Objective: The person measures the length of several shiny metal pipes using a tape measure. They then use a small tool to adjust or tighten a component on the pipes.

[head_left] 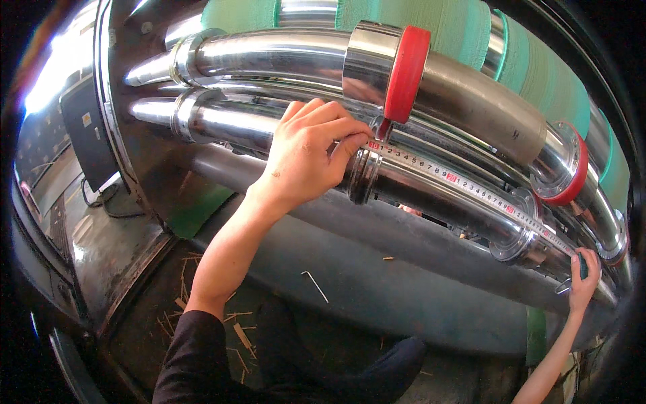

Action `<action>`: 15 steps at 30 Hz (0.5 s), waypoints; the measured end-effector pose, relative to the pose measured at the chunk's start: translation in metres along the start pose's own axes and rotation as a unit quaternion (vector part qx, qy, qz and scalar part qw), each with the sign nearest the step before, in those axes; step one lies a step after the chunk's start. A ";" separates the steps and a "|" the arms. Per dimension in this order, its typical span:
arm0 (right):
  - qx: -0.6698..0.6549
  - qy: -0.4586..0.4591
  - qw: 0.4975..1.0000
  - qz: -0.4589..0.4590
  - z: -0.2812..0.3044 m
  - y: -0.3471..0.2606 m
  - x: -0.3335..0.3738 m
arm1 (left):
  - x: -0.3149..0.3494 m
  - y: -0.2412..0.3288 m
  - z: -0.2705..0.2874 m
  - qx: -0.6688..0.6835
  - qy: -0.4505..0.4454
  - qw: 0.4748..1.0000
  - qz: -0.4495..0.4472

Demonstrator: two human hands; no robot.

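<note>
A measuring tape's pale blade [464, 180] with red-marked sections is drawn out along a shiny lower shaft [437, 209]. My left hand [303, 151] is closed in a pinch on the blade's end, beside a dark metal collar [363, 176] and just below a red ring [407, 74] on the upper shaft. Far to the right, my right hand [587, 283] is wrapped round the dark tape case [582, 266], near the shaft's right end. The blade runs nearly straight between both hands, close against the metal.
Behind the shafts lie green-covered rollers [431, 34]. A second red ring [570, 165] sits on the upper shaft at the right. Below, an L-shaped hex key [315, 286] rests on a grey surface. Wooden scraps [243, 340] litter the floor. A metal side frame [124, 135] stands at the left.
</note>
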State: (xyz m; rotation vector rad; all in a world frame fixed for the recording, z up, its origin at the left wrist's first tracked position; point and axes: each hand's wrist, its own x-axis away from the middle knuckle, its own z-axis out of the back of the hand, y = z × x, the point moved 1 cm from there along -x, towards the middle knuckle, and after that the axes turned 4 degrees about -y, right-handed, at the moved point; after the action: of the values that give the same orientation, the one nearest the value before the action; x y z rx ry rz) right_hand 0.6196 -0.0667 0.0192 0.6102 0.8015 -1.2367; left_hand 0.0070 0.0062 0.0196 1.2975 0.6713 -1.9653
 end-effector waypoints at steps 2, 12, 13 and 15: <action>-0.017 -0.009 1.000 -0.010 -0.001 -0.003 0.002 | 0.001 -0.002 -0.001 0.001 0.007 1.000 -0.002; -0.016 0.020 1.000 0.002 -0.010 -0.005 0.004 | 0.005 -0.005 -0.006 0.001 0.040 0.999 -0.017; -0.018 0.022 1.000 0.000 -0.010 -0.007 0.005 | 0.005 -0.004 -0.007 0.001 0.042 0.999 -0.018; -0.017 0.033 0.999 0.002 -0.013 -0.006 0.005 | 0.006 -0.004 -0.008 0.004 0.046 0.999 -0.017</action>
State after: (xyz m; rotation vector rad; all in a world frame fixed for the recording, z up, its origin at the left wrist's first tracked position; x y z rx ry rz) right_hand 0.6117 -0.0614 0.0076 0.6271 0.8755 -1.2012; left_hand 0.0072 0.0129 0.0114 1.3968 0.7359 -1.9470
